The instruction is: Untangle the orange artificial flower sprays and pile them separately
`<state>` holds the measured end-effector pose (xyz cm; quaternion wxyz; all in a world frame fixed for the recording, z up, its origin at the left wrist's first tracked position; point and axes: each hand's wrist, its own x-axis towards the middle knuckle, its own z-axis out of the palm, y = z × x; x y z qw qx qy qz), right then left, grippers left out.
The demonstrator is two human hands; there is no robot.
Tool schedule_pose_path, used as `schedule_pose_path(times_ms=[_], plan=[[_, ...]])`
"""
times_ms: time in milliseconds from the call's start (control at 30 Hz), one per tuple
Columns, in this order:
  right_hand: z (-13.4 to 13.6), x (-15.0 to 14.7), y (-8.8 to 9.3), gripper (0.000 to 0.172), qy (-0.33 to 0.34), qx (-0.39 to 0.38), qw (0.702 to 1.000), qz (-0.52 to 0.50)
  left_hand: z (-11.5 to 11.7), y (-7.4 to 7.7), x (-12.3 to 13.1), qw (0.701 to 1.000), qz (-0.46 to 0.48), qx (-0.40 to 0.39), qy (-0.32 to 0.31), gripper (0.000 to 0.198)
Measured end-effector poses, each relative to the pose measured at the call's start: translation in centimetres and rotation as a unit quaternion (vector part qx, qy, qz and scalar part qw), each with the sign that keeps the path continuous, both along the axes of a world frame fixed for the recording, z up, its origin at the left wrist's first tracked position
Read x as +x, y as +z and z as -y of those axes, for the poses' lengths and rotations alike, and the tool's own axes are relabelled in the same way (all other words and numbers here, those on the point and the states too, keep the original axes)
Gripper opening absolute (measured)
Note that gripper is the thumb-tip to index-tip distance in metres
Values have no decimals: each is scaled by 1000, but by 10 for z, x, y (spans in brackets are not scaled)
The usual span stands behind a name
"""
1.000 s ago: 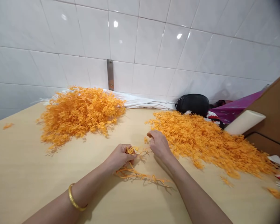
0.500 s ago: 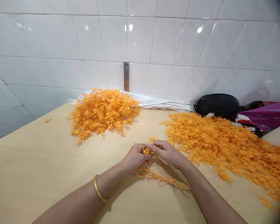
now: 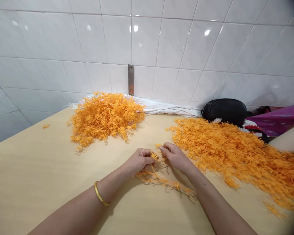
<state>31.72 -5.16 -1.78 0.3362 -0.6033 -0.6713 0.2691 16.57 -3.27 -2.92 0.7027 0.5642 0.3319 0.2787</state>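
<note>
My left hand (image 3: 141,161) is closed around an orange artificial foliage stem, and a tuft of its thin leaflets (image 3: 154,156) shows at the fingertips. Below that hand the bare, branching part of the stem (image 3: 165,181) trails to the right, just over the table. My right hand (image 3: 176,158), a short gap away, pinches thumb against fingers on a small orange sprig; its fingers hide most of it. A gold bangle (image 3: 100,194) circles my left wrist.
One bushy heap of orange foliage (image 3: 106,117) sits at the back left. A wider heap (image 3: 225,147) spreads over the right side. Behind it are a black pouch (image 3: 224,111) and purple material (image 3: 281,118). White cloth (image 3: 166,107) lies along the tiled wall (image 3: 147,42).
My hands have drawn slightly apart, so a gap now shows between their fingertips. The right hand has lifted a little away from the left. The whole view has shifted slightly.
</note>
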Motion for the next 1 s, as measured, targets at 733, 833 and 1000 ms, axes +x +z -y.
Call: schedule_pose_path(times_ms=[733,833,1000], plan=[[5,-1,10,25,78,33,996,18,9,5,6,994,-109,0,27,19],[4,-7,1,26,80,52,995,19,8,2,5,993,-114,40,10,24],[-3,-17,-8,33,-27,105,994,-5,0,3,6,993,-97,70,9,33]])
